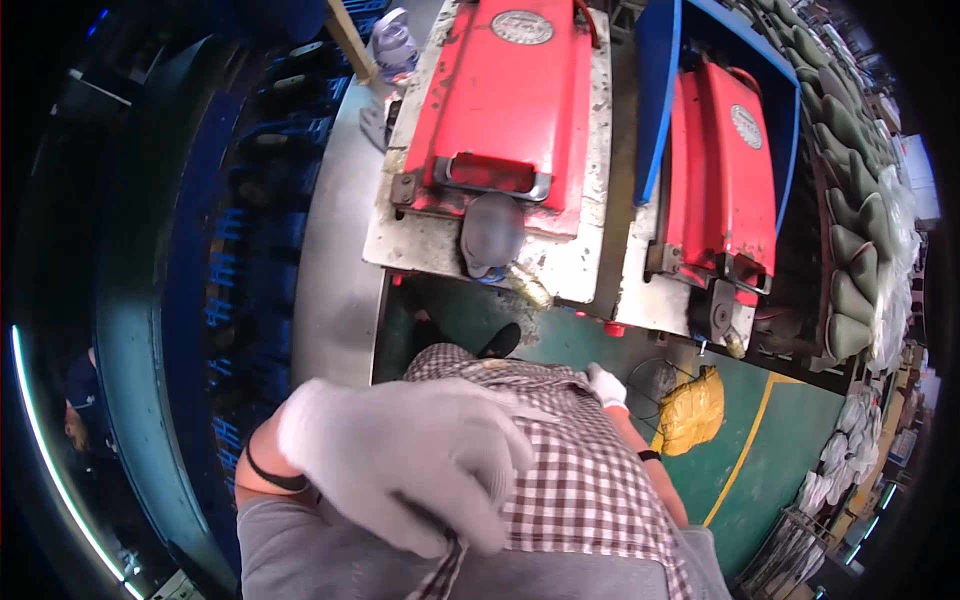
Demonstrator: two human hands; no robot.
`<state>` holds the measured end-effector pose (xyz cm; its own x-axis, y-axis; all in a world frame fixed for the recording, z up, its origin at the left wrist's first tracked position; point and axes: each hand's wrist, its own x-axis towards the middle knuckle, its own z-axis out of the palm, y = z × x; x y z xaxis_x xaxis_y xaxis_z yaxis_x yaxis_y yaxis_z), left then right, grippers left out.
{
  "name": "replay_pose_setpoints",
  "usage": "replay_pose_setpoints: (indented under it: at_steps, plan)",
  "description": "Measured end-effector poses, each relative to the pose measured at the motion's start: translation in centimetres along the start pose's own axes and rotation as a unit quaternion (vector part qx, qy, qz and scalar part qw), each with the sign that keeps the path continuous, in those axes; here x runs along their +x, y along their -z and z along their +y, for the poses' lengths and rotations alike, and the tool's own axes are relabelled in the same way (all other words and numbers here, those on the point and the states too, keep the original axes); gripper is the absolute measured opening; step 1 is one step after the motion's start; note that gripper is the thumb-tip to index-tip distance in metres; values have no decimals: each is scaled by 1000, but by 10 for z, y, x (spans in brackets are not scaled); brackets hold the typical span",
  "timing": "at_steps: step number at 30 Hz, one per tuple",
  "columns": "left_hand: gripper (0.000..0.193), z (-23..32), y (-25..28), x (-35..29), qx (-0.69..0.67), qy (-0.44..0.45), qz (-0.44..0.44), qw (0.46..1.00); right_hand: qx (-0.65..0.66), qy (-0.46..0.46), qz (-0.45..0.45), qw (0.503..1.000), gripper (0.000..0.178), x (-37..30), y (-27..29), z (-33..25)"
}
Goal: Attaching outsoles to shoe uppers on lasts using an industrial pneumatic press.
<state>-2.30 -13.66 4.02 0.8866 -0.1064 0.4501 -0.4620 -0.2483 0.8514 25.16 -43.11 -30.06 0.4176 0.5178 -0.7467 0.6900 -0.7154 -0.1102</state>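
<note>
My left hand (410, 455), in a whitish knit glove, is raised close in front of my chest. Its fingers curl in around a checkered apron strap (440, 577), which hangs out below them. I wear the brown-and-white checkered apron (580, 480) over grey clothing. Lower down, my right hand (606, 386), also in a white glove, is beside the apron's right edge. Its fingers are small and partly hidden, so their grip is unclear. Ahead of me is a red machine (515, 95) with a dark rounded part (492, 235) at its front; neither hand touches it.
A second red machine (718, 170) stands to the right inside a blue frame (660, 90). Grey-green padded pieces (850, 260) are stacked at far right. A yellow bag (692, 410) lies on the green floor. A metal counter (335, 270) and clear bottle (394, 45) are left.
</note>
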Motion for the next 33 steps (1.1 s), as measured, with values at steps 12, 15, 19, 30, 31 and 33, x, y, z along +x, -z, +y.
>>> replay_pose_setpoints:
  at_steps: [12,15,19,30,31,33]
  plan:
    - [26,-170,37,-31,485,237,195,819,292,283,-73,910,38,-23,188,-104]
    - [26,-198,55,-22,505,323,61,798,265,304,-99,909,50,-18,186,-166]
    - [34,-202,57,-11,471,365,48,802,214,222,-181,934,75,-9,185,-206]
    - [40,-203,55,-15,452,392,58,800,439,209,-251,837,54,0,135,-206]
    - [40,-203,54,-14,452,394,59,798,454,206,-259,827,53,-12,116,-217]
    - [40,-203,55,-14,456,399,61,794,496,174,-283,802,55,-36,98,-252]
